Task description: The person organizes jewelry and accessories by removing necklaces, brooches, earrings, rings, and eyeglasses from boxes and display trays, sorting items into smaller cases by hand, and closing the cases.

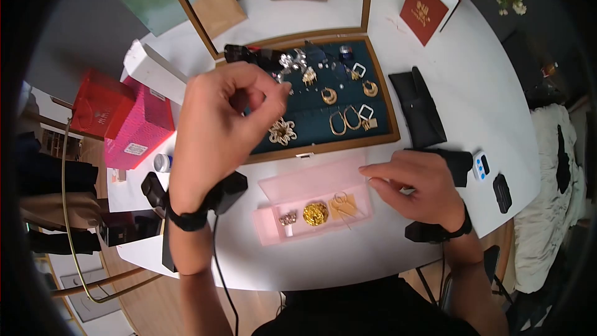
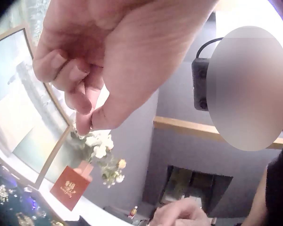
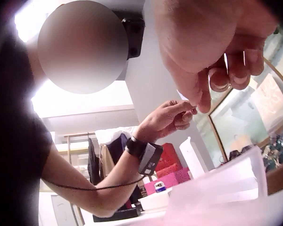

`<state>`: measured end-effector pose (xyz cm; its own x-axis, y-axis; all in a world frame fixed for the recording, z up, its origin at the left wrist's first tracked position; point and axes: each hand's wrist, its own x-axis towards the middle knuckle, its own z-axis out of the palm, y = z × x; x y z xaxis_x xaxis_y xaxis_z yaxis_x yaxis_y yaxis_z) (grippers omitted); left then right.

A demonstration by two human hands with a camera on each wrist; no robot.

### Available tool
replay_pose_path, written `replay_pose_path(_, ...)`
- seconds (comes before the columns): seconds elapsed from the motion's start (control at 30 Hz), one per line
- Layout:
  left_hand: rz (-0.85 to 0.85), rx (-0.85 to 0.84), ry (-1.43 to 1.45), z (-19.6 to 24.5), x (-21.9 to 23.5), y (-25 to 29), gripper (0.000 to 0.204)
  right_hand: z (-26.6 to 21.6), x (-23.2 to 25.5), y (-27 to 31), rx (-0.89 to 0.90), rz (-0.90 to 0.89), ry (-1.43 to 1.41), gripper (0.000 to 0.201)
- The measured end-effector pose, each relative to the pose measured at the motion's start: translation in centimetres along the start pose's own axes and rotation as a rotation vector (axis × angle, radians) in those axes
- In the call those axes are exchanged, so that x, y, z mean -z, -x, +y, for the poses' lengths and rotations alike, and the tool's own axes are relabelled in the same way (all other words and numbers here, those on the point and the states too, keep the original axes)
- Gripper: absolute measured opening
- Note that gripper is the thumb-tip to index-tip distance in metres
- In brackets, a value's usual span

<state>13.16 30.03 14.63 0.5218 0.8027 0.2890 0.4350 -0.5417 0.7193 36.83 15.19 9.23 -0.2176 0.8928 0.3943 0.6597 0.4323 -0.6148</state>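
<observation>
My left hand is raised over the left part of a wooden display case, its thumb and index tips meeting. Whether something tiny sits between those tips I cannot tell. In the left wrist view the left hand shows its other fingers curled inward. My right hand hovers at the right end of an open pink box, fingers loosely bent and nothing visible in them. Inside the box lie a gold round ornament, a silvery piece and hoop earrings on a tan card. Its lid is folded back.
The glass-lidded case holds a flower brooch, gold hoops and other jewelry on dark green cloth. A black pouch and red booklet are to the right. Pink and white boxes stand left.
</observation>
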Motion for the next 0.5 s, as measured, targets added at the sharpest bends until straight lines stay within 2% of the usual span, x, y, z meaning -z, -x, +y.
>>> replay_pose_path(0.03, 0.005, -0.001, 0.064, 0.6, 0.3, 0.2, 0.020, -0.5, 0.6, -0.9, -0.054, -0.003, -0.024, 0.016)
replay_pose_path(0.1, -0.073, 0.076, 0.208, 1.5, 1.0, 0.4, 0.018, -1.1, 1.4, -3.0, 0.035, 0.048, 0.003, 0.019)
replay_pose_path(0.17, -0.090, 0.055, 0.335, 0.8, 0.8, 0.2, 0.018, -2.7, 1.8, -5.6, -0.026, 0.217, 0.035, 0.027)
replay_pose_path(0.2, -0.102, 0.045, 0.342, 0.8, 1.0, 0.2, 0.017, -2.9, 1.8, -6.7, -0.014, 0.275, 0.063, 0.036)
replay_pose_path(0.23, -0.090, 0.026, 0.342, 0.8, 1.4, 0.2, 0.017, -3.1, 1.8, -7.7, 0.002, 0.282, 0.075, 0.036)
replay_pose_path(0.3, -0.107, 0.063, 0.410, 0.8, 2.2, 0.5, 0.017, -3.3, 1.6, -9.4, 0.045, 0.424, 0.011, 0.039)
replay_pose_path(0.5, -0.151, -0.024, 0.337, 0.0, 3.9, 1.2, 0.016, -4.0, 0.7, -12.0, 0.192, 0.284, -0.008, 0.038)
